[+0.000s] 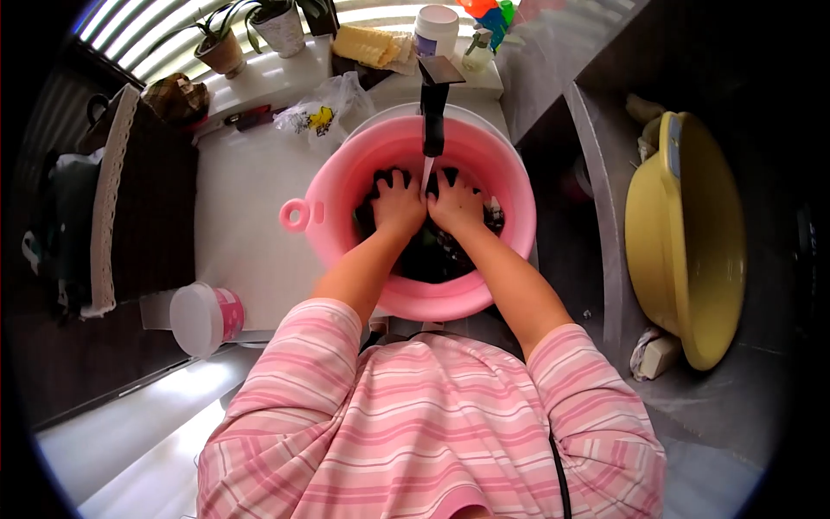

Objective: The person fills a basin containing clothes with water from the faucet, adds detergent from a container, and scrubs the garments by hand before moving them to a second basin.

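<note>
Both of my hands are inside a pink basin (510,199), on dark wet-looking cloth (428,255). My left hand (399,203) lies on the cloth with its fingers spread. Beside it, my right hand (456,204) presses on the same cloth, fingers also apart. The thumbs are close together. A black faucet (433,112) reaches over the basin's back, and a thin stream of water (427,171) falls between my hands. Part of the cloth at the right shows a light pattern. The fingertips are partly hidden in the cloth.
A yellow basin (653,225) stands on its side at the right. At the left are a pink-and-white tub (207,318) and a lace-edged box (112,199). A plastic bag (337,104), potted plants (222,54), a white container (436,33) and a spray bottle (477,52) are at the back.
</note>
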A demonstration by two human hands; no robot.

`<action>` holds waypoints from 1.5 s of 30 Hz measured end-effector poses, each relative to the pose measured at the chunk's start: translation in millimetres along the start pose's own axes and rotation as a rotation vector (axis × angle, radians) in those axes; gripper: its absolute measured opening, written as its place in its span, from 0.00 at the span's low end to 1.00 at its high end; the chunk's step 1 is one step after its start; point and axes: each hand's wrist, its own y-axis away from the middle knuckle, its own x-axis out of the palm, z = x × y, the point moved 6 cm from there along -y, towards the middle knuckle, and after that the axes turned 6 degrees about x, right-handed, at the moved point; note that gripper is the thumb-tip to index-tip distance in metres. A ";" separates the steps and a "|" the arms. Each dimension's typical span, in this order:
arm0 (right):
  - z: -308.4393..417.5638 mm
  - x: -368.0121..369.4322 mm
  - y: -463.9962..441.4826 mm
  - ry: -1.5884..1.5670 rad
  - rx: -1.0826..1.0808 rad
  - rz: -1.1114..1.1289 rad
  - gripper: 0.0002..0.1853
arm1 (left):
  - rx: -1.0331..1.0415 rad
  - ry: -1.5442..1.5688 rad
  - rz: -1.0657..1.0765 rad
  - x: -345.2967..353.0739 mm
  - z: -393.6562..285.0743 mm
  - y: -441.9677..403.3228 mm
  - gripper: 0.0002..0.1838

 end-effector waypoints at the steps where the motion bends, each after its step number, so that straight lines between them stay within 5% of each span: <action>1: -1.4 5.6 -3.8 0.000 0.005 0.012 0.33 | 0.001 0.002 0.013 3.7 2.2 -3.7 0.23; 6: -3.8 14.5 -19.1 -0.134 -0.022 -0.163 0.29 | 0.011 0.034 0.066 9.3 8.5 -23.7 0.25; 17: -4.1 4.0 -36.2 -0.192 0.053 -0.115 0.23 | 0.129 0.044 0.024 19.4 15.3 -51.6 0.20; 31: -6.5 -90.6 30.2 -0.581 -0.033 -0.674 0.22 | 0.206 0.416 -0.599 -92.0 -3.7 13.4 0.14; 34: -11.9 -87.0 62.7 -0.632 -0.027 -0.636 0.25 | 0.221 0.395 -0.614 -95.4 -5.4 51.6 0.15; 36: -15.8 -58.4 66.4 -0.474 0.144 0.124 0.29 | 0.114 0.276 -0.283 -90.0 -8.9 67.5 0.18; 37: -15.5 -54.9 66.4 -0.341 0.063 0.227 0.32 | 0.118 0.219 -0.185 -90.2 -8.2 73.7 0.24; 41: -13.6 -65.5 78.7 -0.181 0.078 0.244 0.35 | 0.131 -0.023 0.081 -103.2 -3.3 76.5 0.38; 43: -3.1 -61.7 80.7 0.198 -0.179 -0.146 0.37 | 0.262 -0.244 0.028 -99.4 -2.0 70.3 0.39; 44: -2.9 -53.1 78.2 0.197 -0.181 -0.145 0.37 | 0.389 -0.463 -0.029 -93.1 -6.3 67.6 0.41; 45: -3.7 -36.9 74.0 0.089 -0.116 0.068 0.38 | 0.406 -0.364 0.028 -71.7 -3.4 63.1 0.41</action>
